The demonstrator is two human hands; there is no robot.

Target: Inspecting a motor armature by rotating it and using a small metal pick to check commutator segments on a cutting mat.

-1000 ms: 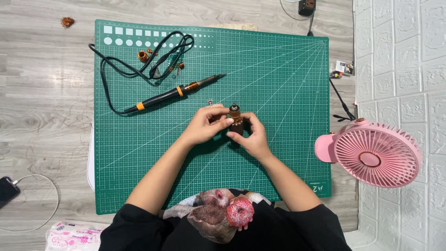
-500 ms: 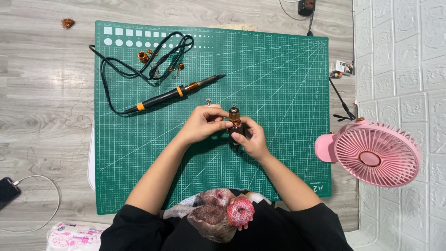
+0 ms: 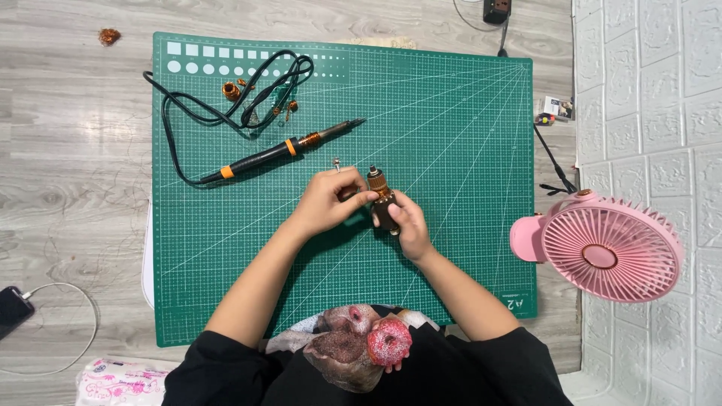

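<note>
Over the middle of a green cutting mat (image 3: 451, 135), both my hands hold a small motor armature (image 3: 380, 197) with copper windings and a short shaft pointing away from me. My right hand (image 3: 406, 225) grips its lower body. My left hand (image 3: 327, 199) pinches its side near the top with the fingertips. A black and orange soldering iron (image 3: 286, 148) lies on the mat just beyond my left hand, its black cord (image 3: 218, 105) looped toward the far left corner. A tiny metal part (image 3: 336, 162) lies on the mat close to my left fingers.
Small copper parts (image 3: 232, 91) lie inside the cord loop. A pink desk fan (image 3: 602, 244) stands at the mat's right edge. A phone with a white cable (image 3: 11, 308) lies at the left, a tissue pack (image 3: 120, 380) near me, a black plug (image 3: 496, 10) at the top.
My hands have shifted slightly while turning the armature between them; its shaft now points a little more away from me. Everything else on the mat stays put.
</note>
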